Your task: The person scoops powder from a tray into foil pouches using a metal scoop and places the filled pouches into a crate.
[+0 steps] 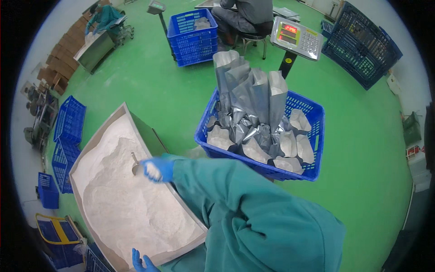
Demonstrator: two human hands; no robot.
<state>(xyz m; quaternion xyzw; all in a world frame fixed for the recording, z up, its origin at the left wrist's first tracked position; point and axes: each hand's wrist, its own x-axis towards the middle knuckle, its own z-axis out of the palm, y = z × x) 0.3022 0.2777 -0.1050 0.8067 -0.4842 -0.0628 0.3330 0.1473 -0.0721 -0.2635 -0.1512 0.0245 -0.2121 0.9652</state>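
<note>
My right hand (pixel 158 170), in a blue glove, reaches across the tray and is closed on a metal scoop (pixel 135 166) above the white powder (pixel 131 204). White dust coats the fingers of this glove, and the grip on the handle is partly hidden. The powder fills a wide metal tray (pixel 144 144), with a hollow dug into its middle. At the tray's near edge, my left hand (pixel 142 263) shows gloved fingers spread apart, holding nothing; the lower frame edge cuts it off. A green sleeve (pixel 235 181) covers my right arm.
Right of the tray, a blue crate (pixel 260 170) holds silver bags (pixel 258 95), several open and filled with powder. Behind it stands a scale display (pixel 297 38). Stacked blue crates (pixel 192 43) and a seated person (pixel 249 18) are farther back. Blue crates (pixel 68 122) line the left.
</note>
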